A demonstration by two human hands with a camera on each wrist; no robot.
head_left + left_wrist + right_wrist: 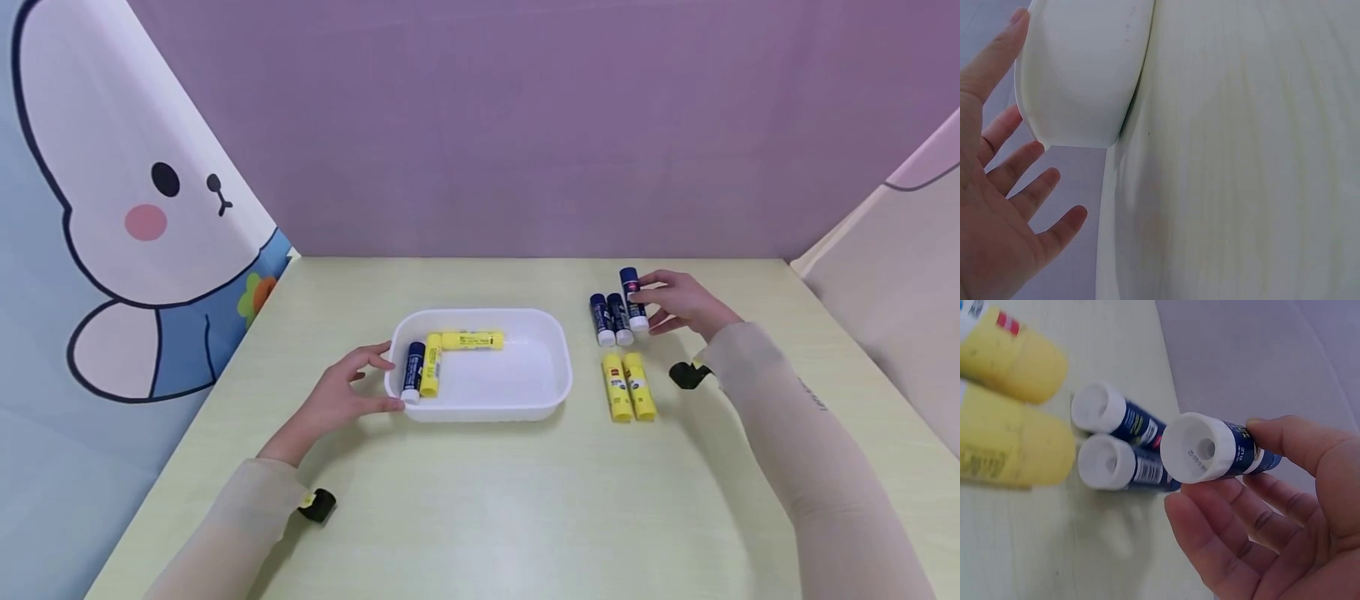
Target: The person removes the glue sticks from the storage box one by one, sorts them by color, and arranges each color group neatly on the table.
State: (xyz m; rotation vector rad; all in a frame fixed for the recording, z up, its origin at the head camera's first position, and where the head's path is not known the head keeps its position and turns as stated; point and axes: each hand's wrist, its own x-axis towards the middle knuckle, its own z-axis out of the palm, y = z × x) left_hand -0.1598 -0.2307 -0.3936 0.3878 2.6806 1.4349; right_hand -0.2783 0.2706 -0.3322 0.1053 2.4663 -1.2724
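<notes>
Currently, right hand: is gripping a blue glue stick, the thumb bearing on one side and the fingers supporting the opposite side.

Glue stick position: is pointing its white base toward 6 o'clock and sitting between 2 and 3 o'clock from the white tray; it is apparently hanging above the table, though contact with its neighbours is not showing clearly. The mid-body hold is probably leaving both ends free and preventing roll.

Left hand: is resting at the tray's 9 o'clock end, its fingers extending and spreading rather than grasping; the thumb and fingertips are lying at the rim, presumably steadying it.

White tray location: is standing flat between the two arms, presumably so that either hand is reaching it easily.

Tray contents: a blue stick is lying lengthwise at 9 o'clock; a yellow stick is lying alongside; a second yellow stick is lying crosswise along the 12 o'clock wall. The walls are likely keeping them from rolling away.

Loose blue pair: is lying side by side between 2 and 3 o'clock from the tray, white bases facing 6 o'clock.

Loose yellow pair: is lying at 3 o'clock from the tray; the grouping is seemingly separating colours within right-hand reach.
</notes>
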